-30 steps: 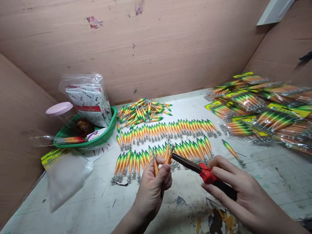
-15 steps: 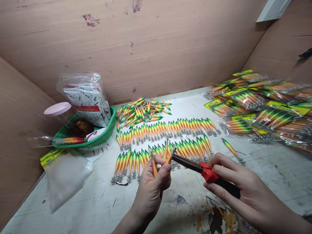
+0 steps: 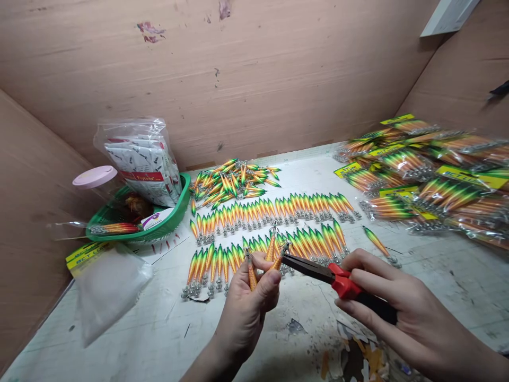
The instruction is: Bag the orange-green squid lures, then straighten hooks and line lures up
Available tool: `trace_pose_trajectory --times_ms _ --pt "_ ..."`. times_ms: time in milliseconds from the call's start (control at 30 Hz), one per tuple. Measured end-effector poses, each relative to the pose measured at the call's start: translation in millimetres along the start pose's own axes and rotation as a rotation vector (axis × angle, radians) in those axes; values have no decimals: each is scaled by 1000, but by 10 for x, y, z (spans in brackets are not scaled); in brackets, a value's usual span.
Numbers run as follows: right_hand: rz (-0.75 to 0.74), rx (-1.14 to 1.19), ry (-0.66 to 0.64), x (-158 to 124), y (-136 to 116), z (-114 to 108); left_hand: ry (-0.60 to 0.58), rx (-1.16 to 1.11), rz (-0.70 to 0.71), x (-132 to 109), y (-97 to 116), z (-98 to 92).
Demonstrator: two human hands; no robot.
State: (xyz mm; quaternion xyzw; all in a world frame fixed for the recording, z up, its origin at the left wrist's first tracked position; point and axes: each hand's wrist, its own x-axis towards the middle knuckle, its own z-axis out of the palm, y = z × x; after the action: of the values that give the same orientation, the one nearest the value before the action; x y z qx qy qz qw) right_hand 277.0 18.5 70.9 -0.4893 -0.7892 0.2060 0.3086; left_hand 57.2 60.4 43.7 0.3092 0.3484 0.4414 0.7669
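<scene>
My left hand is closed around a few orange fishing lures, whose metal hook ends fan out above the fingers. The lower parts of these lures are hidden in the palm. Pliers with red and black handles are gripped in my right hand. Their dark jaws reach the hook end of the rightmost held lure; whether they pinch it I cannot make out. Just beyond my hands, green, yellow and orange lures lie side by side in rows on the white table, hooks toward me.
Behind the rows is a loose pile of lures. At the right lie bagged lures, with a single lure in front. A green basket holding packets stands at left, beside a clear bag and a pink-lidded jar.
The pliers and my right hand have shifted very slightly right and down. My left hand stays nearly in place with the lures.
</scene>
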Motion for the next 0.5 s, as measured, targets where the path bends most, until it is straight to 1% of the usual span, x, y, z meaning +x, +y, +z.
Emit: trace_pose_trajectory --times_ms 267,367,500 --pt "-16 -8 12 9 14 44 -44 -57 -35 9 34 -4" --pt "-37 -8 32 2 18 55 -35 -63 -38 11 34 -10" --pt "-36 -14 42 17 26 53 8 -122 -37 17 25 11"
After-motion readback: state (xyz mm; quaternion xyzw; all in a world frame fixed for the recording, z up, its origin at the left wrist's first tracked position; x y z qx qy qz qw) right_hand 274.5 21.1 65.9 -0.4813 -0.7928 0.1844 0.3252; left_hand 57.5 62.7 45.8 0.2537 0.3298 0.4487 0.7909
